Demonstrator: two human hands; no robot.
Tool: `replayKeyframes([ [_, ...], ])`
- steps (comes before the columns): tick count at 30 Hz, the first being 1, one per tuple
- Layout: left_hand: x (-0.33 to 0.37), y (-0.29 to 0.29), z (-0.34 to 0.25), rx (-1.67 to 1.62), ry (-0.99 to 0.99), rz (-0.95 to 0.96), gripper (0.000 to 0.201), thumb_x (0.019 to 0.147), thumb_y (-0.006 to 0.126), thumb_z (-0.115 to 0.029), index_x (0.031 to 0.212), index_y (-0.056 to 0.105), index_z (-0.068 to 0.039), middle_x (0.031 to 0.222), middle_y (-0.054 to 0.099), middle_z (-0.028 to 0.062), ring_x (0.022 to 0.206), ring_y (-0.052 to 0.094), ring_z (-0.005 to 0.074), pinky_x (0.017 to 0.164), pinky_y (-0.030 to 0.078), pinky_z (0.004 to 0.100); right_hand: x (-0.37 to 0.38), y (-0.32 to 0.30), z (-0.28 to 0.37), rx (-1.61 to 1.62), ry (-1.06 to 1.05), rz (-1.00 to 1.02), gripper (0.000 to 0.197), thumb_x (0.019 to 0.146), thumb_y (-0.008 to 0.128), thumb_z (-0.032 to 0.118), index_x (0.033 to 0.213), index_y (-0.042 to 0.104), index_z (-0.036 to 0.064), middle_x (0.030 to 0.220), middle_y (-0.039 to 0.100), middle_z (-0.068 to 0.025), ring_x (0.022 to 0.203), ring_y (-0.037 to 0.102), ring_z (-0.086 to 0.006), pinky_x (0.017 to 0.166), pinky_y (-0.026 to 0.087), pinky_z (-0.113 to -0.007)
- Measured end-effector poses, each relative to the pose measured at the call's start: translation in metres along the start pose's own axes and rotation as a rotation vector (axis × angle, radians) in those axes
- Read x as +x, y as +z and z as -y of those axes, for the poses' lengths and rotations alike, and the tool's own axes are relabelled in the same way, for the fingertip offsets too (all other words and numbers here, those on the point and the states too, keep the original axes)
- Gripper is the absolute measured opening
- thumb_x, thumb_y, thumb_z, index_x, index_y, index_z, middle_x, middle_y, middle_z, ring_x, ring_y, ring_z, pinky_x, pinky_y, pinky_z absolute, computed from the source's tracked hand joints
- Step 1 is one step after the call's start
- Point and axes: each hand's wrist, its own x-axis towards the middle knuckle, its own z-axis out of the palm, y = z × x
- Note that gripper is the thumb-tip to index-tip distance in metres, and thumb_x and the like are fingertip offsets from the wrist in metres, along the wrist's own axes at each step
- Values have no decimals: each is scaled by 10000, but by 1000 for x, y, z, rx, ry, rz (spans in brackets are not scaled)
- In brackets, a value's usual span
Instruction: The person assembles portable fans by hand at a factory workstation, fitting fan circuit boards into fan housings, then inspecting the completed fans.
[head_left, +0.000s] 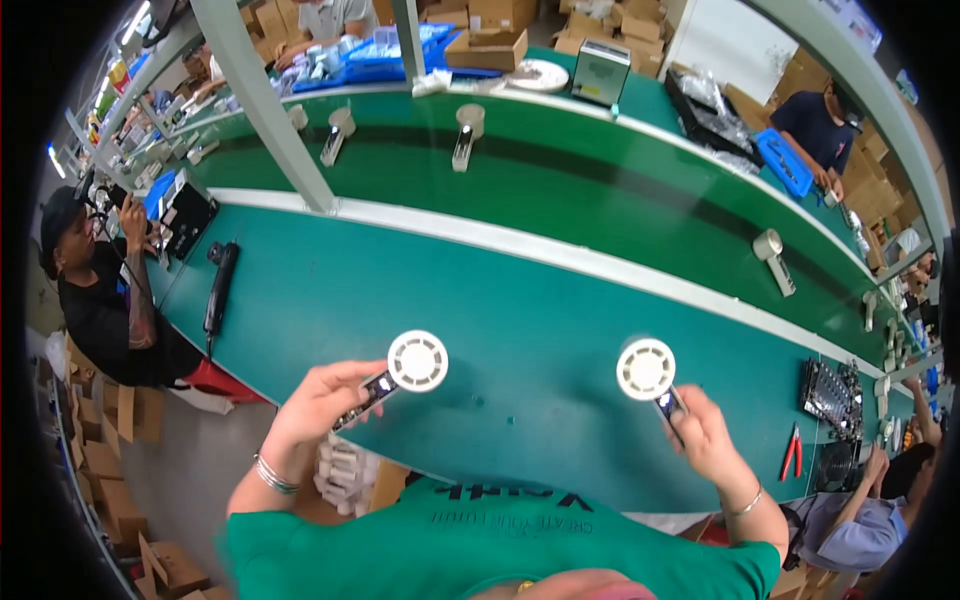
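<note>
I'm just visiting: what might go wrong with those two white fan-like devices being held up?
1. The left hand and right hand each grip one device by its handle, so a slip might drop the left device or right device onto the green tabletop.
2. Dark inner parts seem exposed along the handles; fingers might disturb them.
3. The red pliers lie near the right forearm and might get knocked.
</note>
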Motion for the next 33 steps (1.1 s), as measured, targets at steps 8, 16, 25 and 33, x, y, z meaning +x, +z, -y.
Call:
replayKeyframes([
  [8,-14,8,-25,-322,514,-399,337,810,510,-28,1140,565,19,877,632,137,667,565,125,543,448,230,5,-2,60,131,-189,-459,228,843,459,151,1021,491,14,650,512,-25,488,431,-90,454,378,-233],
  [16,-31,35,-114,-342,2270,-796,281,813,545,-274,1030,486,-105,933,465,50,710,403,144,545,347,261,-53,-32,107,309,-2013,-1215,298,722,550,362,833,545,85,747,504,-36,611,486,-129,512,373,-227],
  [25,27,37,-109,-71,1610,-1346,291,864,351,-239,980,473,-2,779,454,96,644,410,179,392,309,287,-32,-35,108,537,-1762,-875,358,688,535,313,905,511,30,737,465,-40,641,456,-120,506,353,-234],
  [33,35,29,-62,138,587,-273,426,855,501,-34,1275,487,30,1167,583,101,925,545,108,781,449,222,12,-9,61,-22,-448,-307,278,884,493,168,1103,491,-3,820,493,1,625,418,-78,534,359,-208],
])
